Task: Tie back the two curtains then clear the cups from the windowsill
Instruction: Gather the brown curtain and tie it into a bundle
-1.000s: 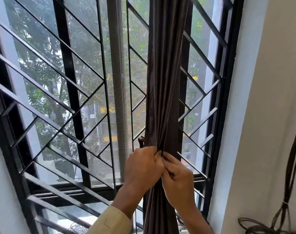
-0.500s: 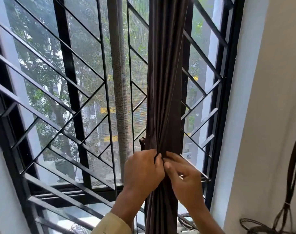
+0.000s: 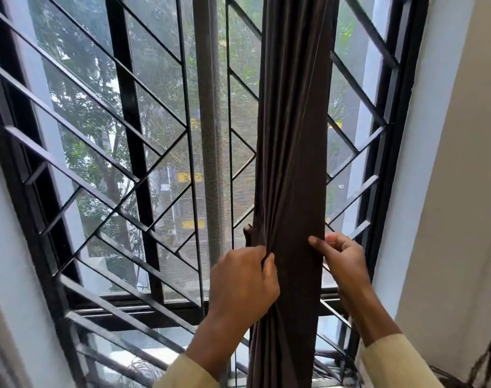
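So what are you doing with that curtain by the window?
A person is gathering the dark brown fabric curtain in front of the black metal window grille. The left hand grips its bunched folds tight. The right hand is at the curtain's right edge, forefinger pointing across the cloth. No tie is around it yet, and no cups are in view.

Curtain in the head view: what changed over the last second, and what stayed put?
The right hand moved right, off the gathered fold to the right edge of the dark curtain, fingers loosely curled; whether it holds cloth is unclear. The left hand stayed clamped on the bunched fabric. The curtain hangs gathered and untied against the window grille.
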